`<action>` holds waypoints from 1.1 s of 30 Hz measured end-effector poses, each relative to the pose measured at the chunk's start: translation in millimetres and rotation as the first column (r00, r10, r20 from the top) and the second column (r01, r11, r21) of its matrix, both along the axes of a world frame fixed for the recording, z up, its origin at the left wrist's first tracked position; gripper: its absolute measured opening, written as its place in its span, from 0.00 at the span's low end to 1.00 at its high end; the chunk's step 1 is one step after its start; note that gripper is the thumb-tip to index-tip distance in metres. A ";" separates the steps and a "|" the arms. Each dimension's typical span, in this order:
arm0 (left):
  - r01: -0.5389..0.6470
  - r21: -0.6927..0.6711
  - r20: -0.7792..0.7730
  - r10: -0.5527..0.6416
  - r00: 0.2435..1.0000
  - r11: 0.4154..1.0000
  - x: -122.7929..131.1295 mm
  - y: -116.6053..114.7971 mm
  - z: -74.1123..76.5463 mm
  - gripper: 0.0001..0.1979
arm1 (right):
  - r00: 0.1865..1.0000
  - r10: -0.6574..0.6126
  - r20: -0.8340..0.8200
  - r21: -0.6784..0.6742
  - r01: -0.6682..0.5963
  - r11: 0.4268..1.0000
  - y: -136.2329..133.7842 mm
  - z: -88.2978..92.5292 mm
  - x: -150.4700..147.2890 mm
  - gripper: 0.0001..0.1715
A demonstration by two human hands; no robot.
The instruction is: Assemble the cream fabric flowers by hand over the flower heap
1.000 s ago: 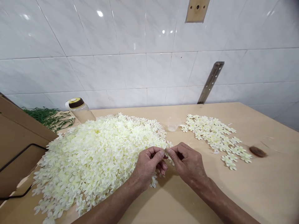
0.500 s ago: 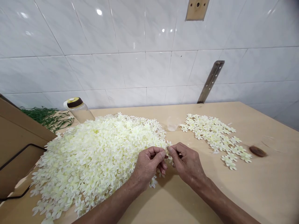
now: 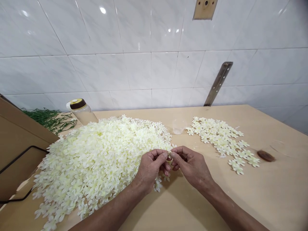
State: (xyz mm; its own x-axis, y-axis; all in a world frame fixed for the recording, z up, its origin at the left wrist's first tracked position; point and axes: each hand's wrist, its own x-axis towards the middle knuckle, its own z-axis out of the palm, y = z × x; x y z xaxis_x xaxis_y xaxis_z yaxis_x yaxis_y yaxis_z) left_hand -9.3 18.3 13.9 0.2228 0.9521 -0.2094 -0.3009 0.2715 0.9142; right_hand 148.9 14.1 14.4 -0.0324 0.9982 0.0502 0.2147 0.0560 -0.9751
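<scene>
My left hand (image 3: 152,166) and my right hand (image 3: 192,165) meet at the fingertips, thumbs pinched against the index fingers. A tiny pale bit shows between the tips, too small and covered to make out. Directly behind and left of them spreads a big heap of creamy white artificial flowers (image 3: 103,154), each with a faint yellow-green centre. A few loose blossoms lie beneath my left fingers, at the heap's edge. Farther right on the tabletop is a smaller, flatter group of the same flowers (image 3: 218,134), apart from my hands.
A clear bottle (image 3: 85,115) with a brown-yellow lid stands behind the heap, near tangled green stems (image 3: 48,120). At left is a brown box (image 3: 21,141) with black wire. A clear plastic cup (image 3: 178,128) sits between the flower groups; a brown round thing (image 3: 266,156) lies right.
My right hand has shifted slightly left, so its fingertips now meet those of my left hand. The flower groups lie as before; the view has tilted a little.
</scene>
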 end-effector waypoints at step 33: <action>0.003 0.001 -0.001 -0.003 1.000 1.000 -0.2 -0.5 2.0 0.17 | 1.000 0.007 0.002 -0.023 -0.007 1.000 -1.4 3.7 -0.9 0.21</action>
State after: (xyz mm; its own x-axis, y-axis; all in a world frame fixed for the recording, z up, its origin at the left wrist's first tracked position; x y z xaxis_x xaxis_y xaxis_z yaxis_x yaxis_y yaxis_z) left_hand -9.4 17.8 15.9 0.2255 0.9516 -0.2089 -0.2992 0.2717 0.9147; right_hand 148.0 12.6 18.1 -0.0397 0.9988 0.0272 0.2159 0.0352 -0.9758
